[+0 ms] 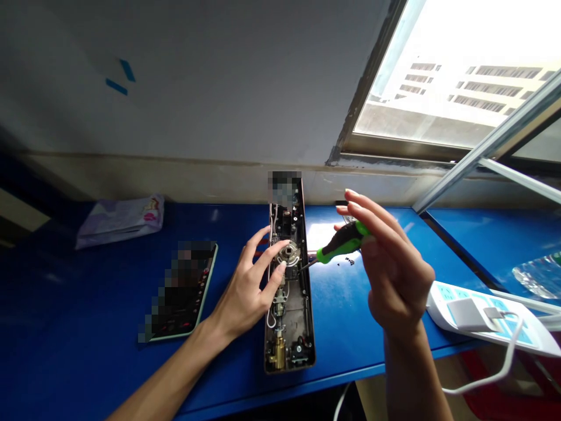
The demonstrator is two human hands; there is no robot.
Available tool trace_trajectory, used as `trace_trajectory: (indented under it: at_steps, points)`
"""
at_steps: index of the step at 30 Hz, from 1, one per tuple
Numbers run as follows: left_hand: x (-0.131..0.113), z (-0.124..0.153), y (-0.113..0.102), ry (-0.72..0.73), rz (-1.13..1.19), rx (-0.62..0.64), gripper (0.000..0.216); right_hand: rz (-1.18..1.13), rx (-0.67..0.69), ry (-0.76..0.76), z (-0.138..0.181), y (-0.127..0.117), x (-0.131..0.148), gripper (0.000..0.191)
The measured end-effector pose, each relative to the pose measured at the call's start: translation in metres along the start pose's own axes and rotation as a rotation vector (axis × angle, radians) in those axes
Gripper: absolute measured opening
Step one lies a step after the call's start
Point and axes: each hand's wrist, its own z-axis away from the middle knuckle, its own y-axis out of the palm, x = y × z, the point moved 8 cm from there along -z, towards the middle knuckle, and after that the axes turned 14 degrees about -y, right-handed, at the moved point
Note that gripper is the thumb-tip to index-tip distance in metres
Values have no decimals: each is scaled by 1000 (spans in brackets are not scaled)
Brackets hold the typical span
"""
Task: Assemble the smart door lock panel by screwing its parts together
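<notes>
Screwdriver [344,241] tip indistinct against the dark casing [298,313], its far end pixelated

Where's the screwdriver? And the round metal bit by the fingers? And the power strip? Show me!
Screwdriver [339,244]: head view, on its handle.
Round metal bit [295,255]: head view, right of its middle hole.
Power strip [499,303]: head view, on its socket face.

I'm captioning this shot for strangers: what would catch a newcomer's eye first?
Probably the green screwdriver in the right hand, its tip pointing into a long open case. The left hand is at a round metal part midway along that case. The bright window fills the upper right.
</notes>
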Motion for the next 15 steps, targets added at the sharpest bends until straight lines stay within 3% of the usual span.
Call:
trace_trajectory:
  at_steps: [3, 8, 11, 15]
  points:
    - [0, 1, 0, 1, 0, 3, 39, -120, 1, -4, -1, 2, -1, 45]
    - [0, 0, 0, 4, 0, 4, 39, 64, -94, -80, -5, -7, 0, 40]
    - [0, 0, 0, 2, 1, 2, 39, 92, -49, -44, -4, -3, -1, 33]
    - [0, 1, 0, 2, 4, 4, 40, -77, 7, 13, -2, 5, -2, 45]
